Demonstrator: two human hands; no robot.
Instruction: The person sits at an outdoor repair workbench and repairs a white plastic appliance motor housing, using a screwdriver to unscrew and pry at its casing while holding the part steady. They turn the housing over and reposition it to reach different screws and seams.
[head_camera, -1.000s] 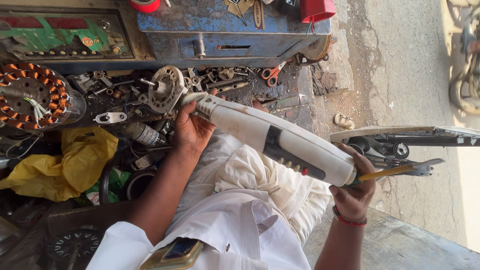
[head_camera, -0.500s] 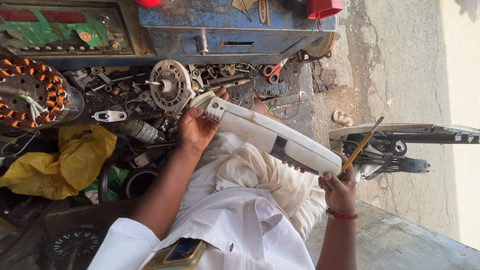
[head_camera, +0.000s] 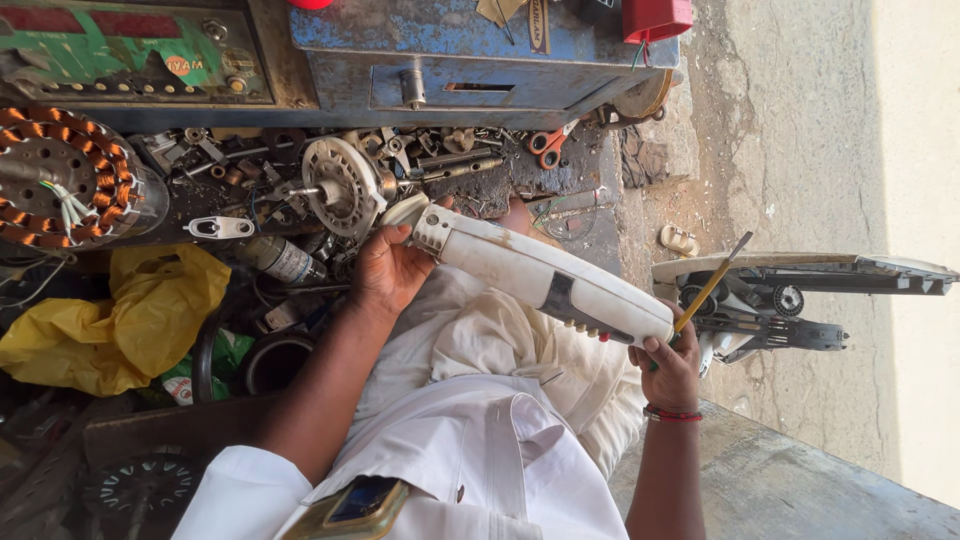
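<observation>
Since the earlier frame, the screwdriver (head_camera: 712, 283) tilts up beside the right hand (head_camera: 668, 368), fingers curled around it; left hand (head_camera: 388, 270) grips the white fan blade (head_camera: 545, 278) (mid-frame, over the lap).

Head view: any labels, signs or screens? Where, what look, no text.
Painted sign panel: top left, on the bench front, green with red band.
Paper strip label: top centre, on blue metal box, narrow, tan.
Phone screen: bottom centre, shirt pocket, dark blue, gold case.
</observation>
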